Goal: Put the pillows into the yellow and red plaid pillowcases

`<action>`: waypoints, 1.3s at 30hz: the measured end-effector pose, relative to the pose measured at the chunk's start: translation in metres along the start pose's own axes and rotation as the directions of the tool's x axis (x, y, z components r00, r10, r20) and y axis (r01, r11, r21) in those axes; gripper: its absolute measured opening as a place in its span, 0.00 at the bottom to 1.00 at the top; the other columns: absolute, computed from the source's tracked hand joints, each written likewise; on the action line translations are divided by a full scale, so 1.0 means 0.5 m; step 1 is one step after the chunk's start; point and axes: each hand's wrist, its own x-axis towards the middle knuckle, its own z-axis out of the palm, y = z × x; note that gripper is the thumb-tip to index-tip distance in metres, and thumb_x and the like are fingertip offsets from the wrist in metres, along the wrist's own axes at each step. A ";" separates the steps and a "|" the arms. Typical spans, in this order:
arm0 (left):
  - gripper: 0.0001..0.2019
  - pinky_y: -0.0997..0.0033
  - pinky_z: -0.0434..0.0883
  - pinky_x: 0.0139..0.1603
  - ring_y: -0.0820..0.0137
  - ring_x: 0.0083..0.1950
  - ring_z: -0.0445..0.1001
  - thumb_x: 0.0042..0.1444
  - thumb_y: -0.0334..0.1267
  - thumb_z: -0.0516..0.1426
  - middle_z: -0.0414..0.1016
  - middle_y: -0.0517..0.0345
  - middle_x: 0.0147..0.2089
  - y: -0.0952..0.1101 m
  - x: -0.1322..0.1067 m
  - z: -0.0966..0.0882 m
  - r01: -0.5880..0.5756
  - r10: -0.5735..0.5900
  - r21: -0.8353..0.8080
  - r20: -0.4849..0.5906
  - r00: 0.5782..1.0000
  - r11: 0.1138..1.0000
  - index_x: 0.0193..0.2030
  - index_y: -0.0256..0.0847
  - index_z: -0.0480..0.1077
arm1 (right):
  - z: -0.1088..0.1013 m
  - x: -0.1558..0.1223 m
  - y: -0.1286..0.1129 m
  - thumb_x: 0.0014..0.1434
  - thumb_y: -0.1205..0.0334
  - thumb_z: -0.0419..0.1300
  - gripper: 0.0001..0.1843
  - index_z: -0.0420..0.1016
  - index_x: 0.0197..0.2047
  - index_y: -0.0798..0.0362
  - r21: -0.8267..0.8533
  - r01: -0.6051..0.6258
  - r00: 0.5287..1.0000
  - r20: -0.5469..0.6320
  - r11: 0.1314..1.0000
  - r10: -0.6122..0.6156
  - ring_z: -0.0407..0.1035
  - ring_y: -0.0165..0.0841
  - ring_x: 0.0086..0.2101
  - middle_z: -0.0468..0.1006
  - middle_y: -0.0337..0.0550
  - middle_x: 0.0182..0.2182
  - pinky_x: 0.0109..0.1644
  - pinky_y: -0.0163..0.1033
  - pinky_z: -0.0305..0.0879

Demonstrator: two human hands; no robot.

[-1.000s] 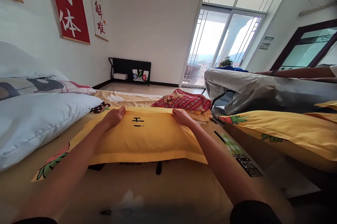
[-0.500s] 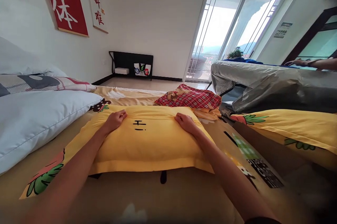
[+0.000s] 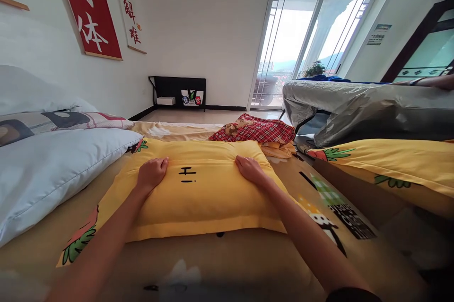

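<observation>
A yellow pillow [image 3: 209, 198] with black "Hi" lettering and carrot prints at its left corners lies flat on a tan patterned bed sheet [image 3: 163, 269]. My left hand [image 3: 152, 173] is closed on the pillow's cover, left of the lettering. On the other side, my right hand [image 3: 250, 169] grips the cover too, fingers curled into the cloth. Between both hands a crease runs across the top. The fingertips are partly hidden by the fabric and knuckles.
White pillows [image 3: 71, 165] lie at left, beside a grey-and-pink patterned one [image 3: 78, 121]. Beyond is a red plaid pillow [image 3: 258, 129]. At right are another yellow pillow [image 3: 397, 162] and a plastic-covered table [image 3: 372, 99], where another person's arm [image 3: 432, 81] rests.
The pillow's near-left corner has shifted right and slightly up. Both hands keep hold of the cover. The other person's arm has moved right, and the view has tilted slightly.
</observation>
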 end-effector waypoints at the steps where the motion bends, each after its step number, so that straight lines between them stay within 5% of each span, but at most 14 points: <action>1: 0.28 0.61 0.66 0.40 0.53 0.44 0.75 0.65 0.50 0.38 0.78 0.43 0.39 -0.001 -0.002 -0.003 0.022 -0.022 0.015 0.016 1.000 1.000 0.33 0.39 0.74 | -0.001 -0.011 -0.006 0.69 0.59 0.43 0.15 0.69 0.38 0.51 -0.014 -0.012 1.000 -0.024 1.000 0.011 0.70 0.35 0.32 0.79 0.46 0.33 0.34 0.37 0.50; 8: 0.34 0.60 0.66 0.38 0.49 0.42 0.76 0.64 0.56 0.36 0.79 0.40 0.35 0.003 -0.022 -0.041 0.078 -0.081 0.057 0.061 0.995 0.995 0.28 0.37 0.76 | -0.009 -0.101 -0.038 0.68 0.60 0.44 0.14 0.69 0.37 0.52 -0.077 0.000 0.980 -0.197 0.997 -0.015 0.70 0.34 0.32 0.79 0.47 0.34 0.33 0.38 0.48; 18: 0.33 0.67 0.61 0.35 0.55 0.40 0.77 0.65 0.53 0.37 0.79 0.44 0.32 -0.008 -0.170 -0.122 0.073 -0.080 0.155 0.036 0.996 0.985 0.28 0.39 0.77 | -0.023 -0.235 -0.066 0.69 0.58 0.44 0.20 0.69 0.30 0.53 -0.105 0.122 0.887 -0.434 0.987 -0.156 0.67 0.32 0.29 0.75 0.43 0.25 0.35 0.38 0.49; 22: 0.24 0.69 0.59 0.31 0.58 0.37 0.77 0.64 0.48 0.44 0.80 0.49 0.32 -0.028 -0.216 -0.143 0.006 -0.022 0.190 0.083 0.996 0.982 0.37 0.41 0.79 | -0.028 -0.293 -0.073 0.69 0.60 0.45 0.19 0.68 0.28 0.53 -0.162 0.215 0.762 -0.589 0.963 -0.269 0.63 0.32 0.27 0.71 0.42 0.23 0.34 0.38 0.50; 26: 0.24 0.70 0.59 0.29 0.62 0.34 0.77 0.62 0.50 0.46 0.80 0.52 0.30 -0.043 -0.275 -0.129 -0.016 0.025 0.093 -0.092 0.995 0.996 0.32 0.43 0.79 | -0.024 -0.342 -0.082 0.68 0.63 0.48 0.17 0.66 0.27 0.53 -0.193 0.275 0.655 -0.680 0.942 -0.330 0.60 0.32 0.26 0.68 0.41 0.22 0.33 0.38 0.51; 30: 0.26 0.72 0.60 0.28 0.68 0.28 0.75 0.64 0.51 0.47 0.76 0.56 0.24 -0.053 -0.324 -0.092 -0.159 0.178 0.081 -0.434 0.883 0.984 0.21 0.41 0.75 | -0.008 -0.374 -0.088 0.66 0.67 0.51 0.16 0.63 0.25 0.52 -0.161 0.308 0.612 -0.721 0.938 -0.325 0.58 0.32 0.25 0.65 0.40 0.21 0.32 0.39 0.50; 33: 0.24 0.73 0.61 0.29 0.72 0.26 0.73 0.65 0.48 0.50 0.76 0.58 0.24 -0.054 -0.340 -0.077 -0.243 0.259 0.106 -0.574 0.776 0.964 0.22 0.40 0.73 | 0.004 -0.384 -0.090 0.64 0.69 0.52 0.16 0.61 0.24 0.51 -0.142 0.316 0.583 -0.751 0.938 -0.310 0.55 0.31 0.24 0.62 0.38 0.20 0.31 0.39 0.48; 39: 0.24 0.75 0.60 0.26 0.76 0.21 0.68 0.66 0.45 0.51 0.67 0.62 0.18 -0.029 -0.363 -0.099 -0.294 0.241 0.021 -0.629 0.739 0.956 0.19 0.39 0.67 | 0.016 -0.397 -0.090 0.63 0.71 0.53 0.15 0.59 0.25 0.51 -0.100 0.348 0.557 -0.778 0.932 -0.291 0.53 0.31 0.24 0.60 0.37 0.20 0.30 0.39 0.46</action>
